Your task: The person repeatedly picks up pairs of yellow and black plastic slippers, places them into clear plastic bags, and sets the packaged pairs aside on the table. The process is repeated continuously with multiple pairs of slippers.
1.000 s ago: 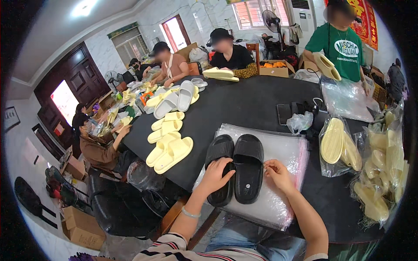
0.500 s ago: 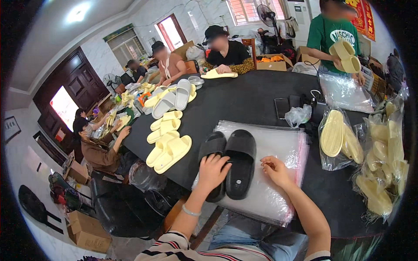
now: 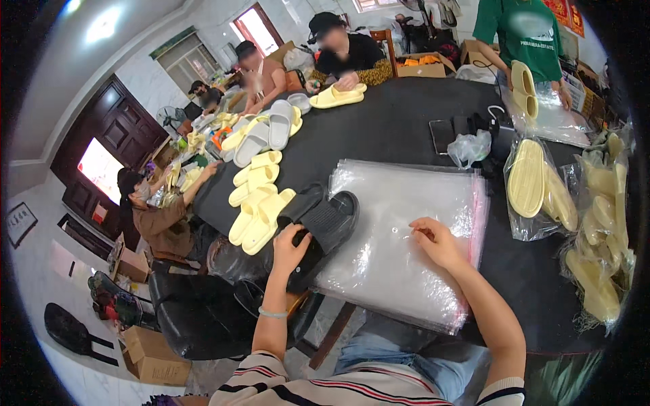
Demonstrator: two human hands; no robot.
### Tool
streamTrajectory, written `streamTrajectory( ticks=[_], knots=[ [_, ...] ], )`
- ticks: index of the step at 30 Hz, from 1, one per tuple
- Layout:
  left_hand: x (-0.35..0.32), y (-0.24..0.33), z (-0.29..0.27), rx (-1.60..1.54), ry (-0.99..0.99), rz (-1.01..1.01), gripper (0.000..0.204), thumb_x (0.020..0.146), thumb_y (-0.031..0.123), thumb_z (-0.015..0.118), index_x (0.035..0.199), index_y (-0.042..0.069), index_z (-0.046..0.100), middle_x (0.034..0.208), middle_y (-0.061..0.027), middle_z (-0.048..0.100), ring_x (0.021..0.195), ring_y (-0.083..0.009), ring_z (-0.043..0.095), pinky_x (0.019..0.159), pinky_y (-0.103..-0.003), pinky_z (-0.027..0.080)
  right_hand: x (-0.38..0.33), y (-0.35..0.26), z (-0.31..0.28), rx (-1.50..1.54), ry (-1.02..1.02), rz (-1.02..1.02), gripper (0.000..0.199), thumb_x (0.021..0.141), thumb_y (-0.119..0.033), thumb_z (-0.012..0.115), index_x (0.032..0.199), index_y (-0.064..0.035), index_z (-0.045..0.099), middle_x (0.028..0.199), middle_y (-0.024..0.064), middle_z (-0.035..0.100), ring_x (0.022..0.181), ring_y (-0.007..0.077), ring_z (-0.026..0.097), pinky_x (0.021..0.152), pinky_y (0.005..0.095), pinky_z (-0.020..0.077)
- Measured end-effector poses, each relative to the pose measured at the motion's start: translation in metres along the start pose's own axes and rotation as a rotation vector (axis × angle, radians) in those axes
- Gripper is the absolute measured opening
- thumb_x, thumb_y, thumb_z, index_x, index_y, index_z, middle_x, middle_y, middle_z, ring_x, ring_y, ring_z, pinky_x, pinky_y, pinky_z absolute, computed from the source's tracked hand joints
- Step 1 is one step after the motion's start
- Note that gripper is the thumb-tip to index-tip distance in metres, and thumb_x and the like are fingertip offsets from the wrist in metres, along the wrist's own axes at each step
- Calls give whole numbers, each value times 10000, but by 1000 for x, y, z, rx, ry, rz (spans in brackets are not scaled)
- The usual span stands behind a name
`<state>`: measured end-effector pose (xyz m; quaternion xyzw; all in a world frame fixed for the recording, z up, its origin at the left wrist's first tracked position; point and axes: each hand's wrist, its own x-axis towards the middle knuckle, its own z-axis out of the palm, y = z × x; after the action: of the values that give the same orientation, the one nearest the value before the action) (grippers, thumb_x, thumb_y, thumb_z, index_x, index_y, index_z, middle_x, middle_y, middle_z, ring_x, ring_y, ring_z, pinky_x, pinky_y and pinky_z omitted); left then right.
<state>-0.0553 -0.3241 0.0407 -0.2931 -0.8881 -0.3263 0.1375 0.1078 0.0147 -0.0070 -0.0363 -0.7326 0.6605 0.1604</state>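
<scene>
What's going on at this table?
The left hand grips black ridged slides at the left edge of a flat stack of clear plastic bags. The right hand, loosely curled, is over the stack; contact is unclear. Pale yellow open-toed slides lie left, pale yellow bagged slippers right.

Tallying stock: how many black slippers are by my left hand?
2: one black slipper on the right, another black slipper on the left, partly hidden, both at the left hand.
</scene>
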Motion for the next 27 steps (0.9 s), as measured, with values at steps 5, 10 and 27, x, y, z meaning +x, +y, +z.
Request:
streamTrajectory(
  ticks=[5,10,27],
  knots=[
    [-28,20,-5,111,-189,-73,698,821,455,673,1347,42,476,1445,-274,344,1348,-417,317,1116,-546,179,-1,-10,0,-31,0,8,179,897,-19,578,1072,-17,612,894,48,622,788,108,583,707,247,484],
    [-54,27,-15,319,-287,-54,819,747,572,697,1387,117,463,1476,-267,299,1378,-411,281,1099,-610,166,-2,-13,1,-2,1,-12,177,900,-14,574,1073,-21,609,897,48,624,781,109,588,694,247,486],
    [-6,-67,-21,583,-103,-78,769,746,560,704,1381,186,485,1392,-236,424,1269,-416,422,1019,-553,337,0,-11,4,-38,-19,8,178,910,-15,557,1080,-29,609,903,9,608,778,65,553,698,205,456]
  ],
)
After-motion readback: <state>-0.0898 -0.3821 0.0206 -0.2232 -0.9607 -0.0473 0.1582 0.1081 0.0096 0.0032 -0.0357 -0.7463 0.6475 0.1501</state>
